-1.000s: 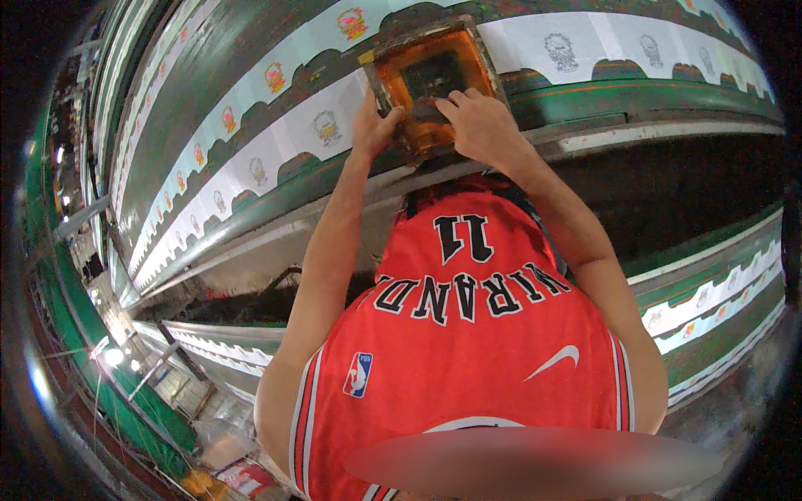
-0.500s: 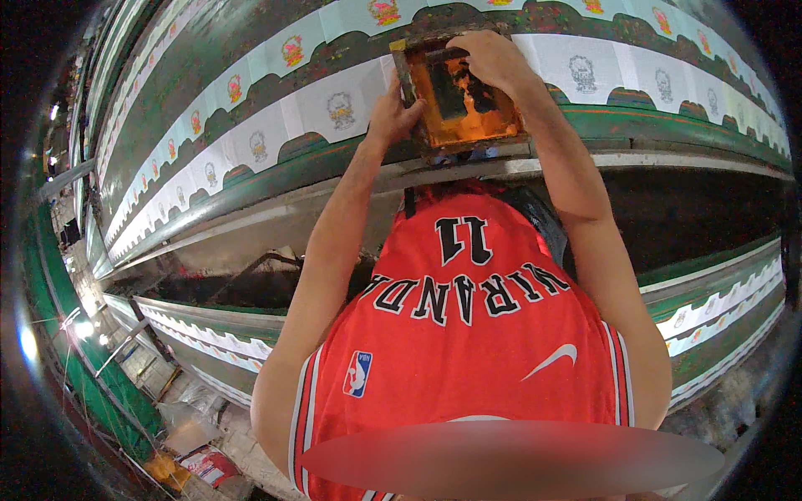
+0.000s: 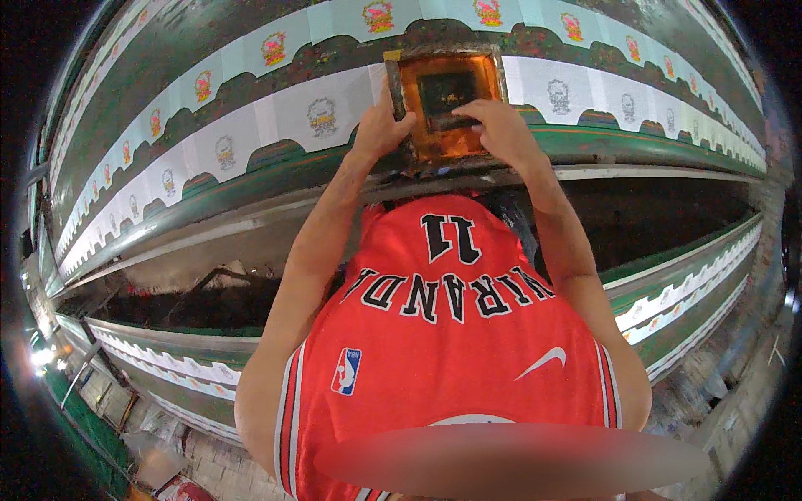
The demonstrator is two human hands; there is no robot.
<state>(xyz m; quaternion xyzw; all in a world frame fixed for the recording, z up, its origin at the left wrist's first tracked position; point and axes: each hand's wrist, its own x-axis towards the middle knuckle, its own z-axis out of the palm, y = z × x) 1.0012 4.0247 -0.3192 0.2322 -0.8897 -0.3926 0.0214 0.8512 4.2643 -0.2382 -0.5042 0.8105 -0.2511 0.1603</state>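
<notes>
Since the earlier frame, the orange-stained printing frame [image 3: 447, 100] sits lower and squarer on the long tabletop [image 3: 251, 179], over the white printed cloth strip [image 3: 276, 113].

Left hand [image 3: 380, 129] is closed on the frame's left edge, thumb over the rim, seemingly to steady it. Right hand [image 3: 497, 129] lies over the frame's lower right part, fingers curled down onto a dark tool [image 3: 455, 119] inside it; whether they fully grip it cannot be told. Both arms reach forward across the red jersey [image 3: 443, 334], apparently so the frame aligns with the repeating motifs.
</notes>
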